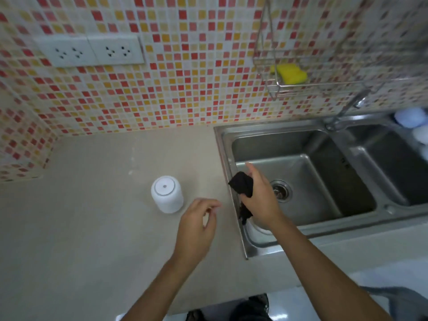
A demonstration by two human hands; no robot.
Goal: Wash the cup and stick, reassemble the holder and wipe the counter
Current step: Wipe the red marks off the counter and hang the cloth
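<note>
A white cylindrical holder (pixel 167 196) with a round lid and a small centre hole stands upright on the beige counter (pixel 92 228), left of the sink. My right hand (pixel 260 200) is over the sink's left rim, shut on a dark crumpled cloth (pixel 242 186) that hangs down toward the rim. My left hand (pixel 196 228) hovers above the counter just right of the holder, fingers apart and loosely curled, holding nothing. A pale rounded object (pixel 257 228) lies in the near left corner of the sink, partly hidden under my right wrist.
A steel double sink (pixel 301 140) with a drain (pixel 280 191) fills the right side, a tap (pixel 347 112) behind it. A wire rack (pixel 273 89) on the mosaic wall holds a yellow sponge (pixel 290 74). Wall sockets (pixel 92 52) sit at upper left. White round items (pixel 412 119) sit far right.
</note>
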